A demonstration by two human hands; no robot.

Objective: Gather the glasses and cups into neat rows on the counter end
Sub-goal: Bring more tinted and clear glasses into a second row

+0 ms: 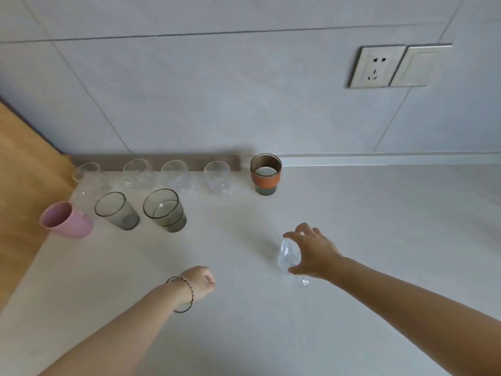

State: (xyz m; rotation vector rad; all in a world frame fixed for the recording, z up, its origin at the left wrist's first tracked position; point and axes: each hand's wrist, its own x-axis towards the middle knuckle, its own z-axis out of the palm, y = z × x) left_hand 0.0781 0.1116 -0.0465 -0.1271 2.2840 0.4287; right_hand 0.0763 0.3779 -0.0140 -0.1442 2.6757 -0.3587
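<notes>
My right hand (311,251) grips a small clear glass (288,256) from above, tilted, just over the white counter (244,321). My left hand (202,280) hovers to its left as a loose fist holding nothing, a bead bracelet on the wrist. Along the wall stands a back row of several clear glasses (176,172), with an orange and grey cup (265,175) at its right end. In front of that row stand a pink cup (66,219) and two smoky grey glasses (116,210) (164,208).
A wooden panel (24,185) borders the counter on the left, right beside the pink cup. The tiled wall behind carries a socket (376,66) and a switch (420,65). A low grey backsplash strip (154,160) runs behind the clear glasses.
</notes>
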